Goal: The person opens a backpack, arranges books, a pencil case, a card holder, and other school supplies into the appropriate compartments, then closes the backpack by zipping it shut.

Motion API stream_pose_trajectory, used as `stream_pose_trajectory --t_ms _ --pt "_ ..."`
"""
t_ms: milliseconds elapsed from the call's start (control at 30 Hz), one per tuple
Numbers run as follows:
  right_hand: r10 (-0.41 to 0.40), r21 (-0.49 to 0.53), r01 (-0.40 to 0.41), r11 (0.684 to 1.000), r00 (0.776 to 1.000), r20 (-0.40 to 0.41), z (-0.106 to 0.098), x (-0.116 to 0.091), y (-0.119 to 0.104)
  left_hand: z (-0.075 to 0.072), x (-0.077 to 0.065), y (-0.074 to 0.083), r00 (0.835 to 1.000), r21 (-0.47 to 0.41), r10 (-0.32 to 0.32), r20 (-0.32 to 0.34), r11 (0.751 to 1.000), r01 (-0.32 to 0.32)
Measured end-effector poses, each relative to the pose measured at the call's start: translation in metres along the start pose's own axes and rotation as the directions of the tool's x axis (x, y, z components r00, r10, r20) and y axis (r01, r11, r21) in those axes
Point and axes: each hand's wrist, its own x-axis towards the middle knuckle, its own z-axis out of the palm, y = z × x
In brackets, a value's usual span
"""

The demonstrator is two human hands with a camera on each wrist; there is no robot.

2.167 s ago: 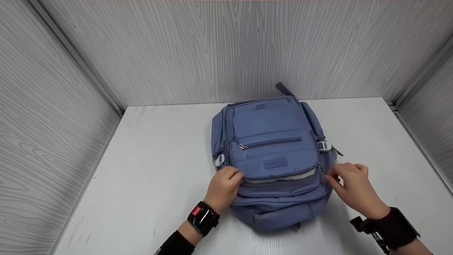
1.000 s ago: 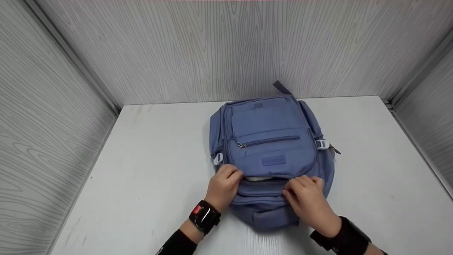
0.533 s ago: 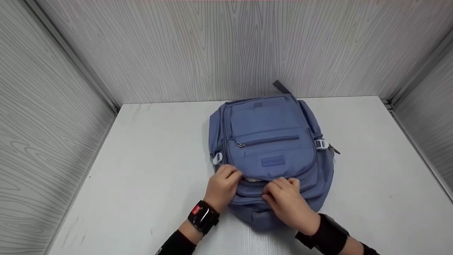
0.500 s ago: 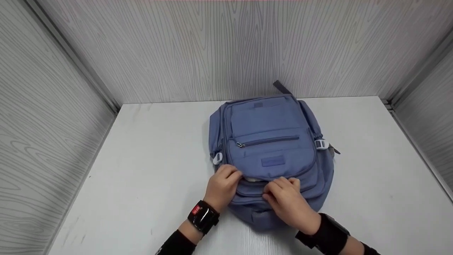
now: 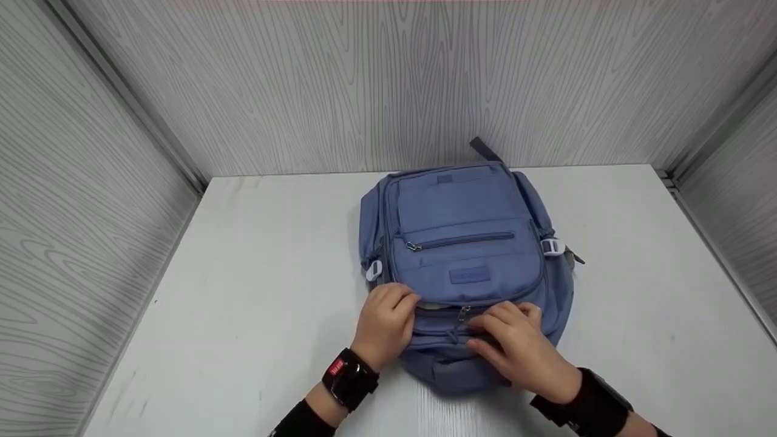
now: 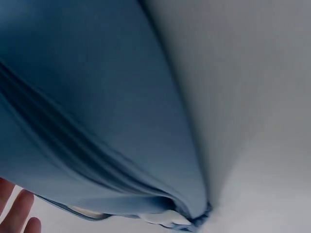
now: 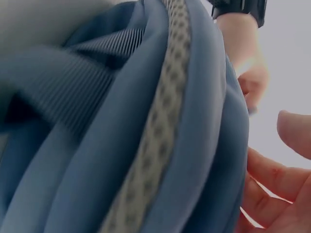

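A blue backpack (image 5: 461, 206) lies front up on the white table, its lower front pocket unzipped at the left, where a pale lining shows in the gap. My left hand (image 5: 385, 321) pinches the pocket's edge at the left end of that opening. The metal zipper pull (image 5: 464, 314) hangs at the middle of the pocket's zipper. Beside it, to the right, is my right hand (image 5: 519, 346), its thumb and forefinger apart with nothing held between them. In the right wrist view, the right fingers (image 7: 272, 179) rest against the backpack's fabric.
White buckles sit on both sides of the backpack, one left (image 5: 374, 271) and one right (image 5: 553, 247). A dark strap (image 5: 485, 150) sticks up at its far end. Wood-grain panels (image 5: 340, 85) enclose the white table (image 5: 261, 261) at the back and sides.
My right hand came from the right side of the backpack leftward along the pocket's zipper, narrowing the gap. Now it has released the zipper pull and shifted slightly right. My left hand keeps its pinch.
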Motion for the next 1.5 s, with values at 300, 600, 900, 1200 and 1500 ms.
stream_pose_trajectory --t_ms 300,600,900,1200,1500 --pt "-0.116 -0.189 0.099 0.977 0.990 -0.078 -0.020 0.000 0.021 -0.019 0.014 0.046 0.974 -0.082 -0.104 0.200 0.989 0.123" --pt "-0.176 -0.341 0.144 0.929 0.982 -0.064 -0.018 0.007 0.033 -0.020 0.016 0.068 0.903 -0.076 -0.176 0.392 0.972 0.223" --pt "-0.191 -0.330 0.149 0.932 0.977 -0.096 -0.011 0.009 0.041 -0.019 0.014 0.073 0.950 -0.229 -0.168 0.264 0.946 0.231" --pt "-0.208 -0.319 0.157 0.935 0.969 -0.134 -0.007 0.012 0.049 -0.021 0.013 0.065 0.957 -0.304 -0.211 0.201 0.915 0.265" --pt "-0.216 -0.308 0.159 0.938 0.963 -0.162 -0.004 0.012 0.049 -0.026 -0.004 0.044 0.956 -0.295 -0.254 0.149 0.911 0.288"
